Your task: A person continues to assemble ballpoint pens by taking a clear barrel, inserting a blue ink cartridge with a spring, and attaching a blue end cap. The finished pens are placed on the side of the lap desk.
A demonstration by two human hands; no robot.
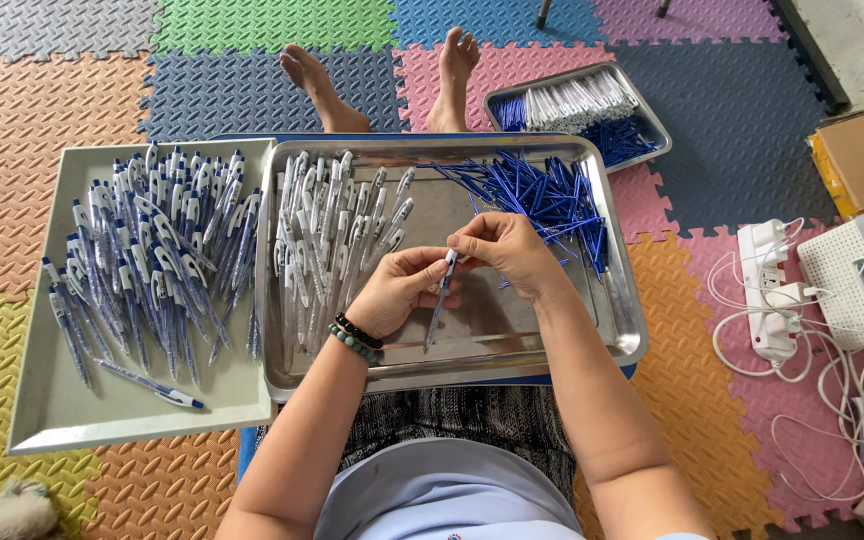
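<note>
Both hands are meeting over the steel tray [512, 350]: the left hand [392, 292] is pinching the pen barrel [439, 305], which is hanging steeply, tip toward the person, while the right hand [507, 250] is gripping its upper end. Empty barrels [337, 235] are lying just left of the hands, blue refills [537, 195] just beyond the right. Finished pens [147, 260] are filling the white tray [52, 410] farther left; another tray [652, 125] is sitting beyond, by the feet.
</note>
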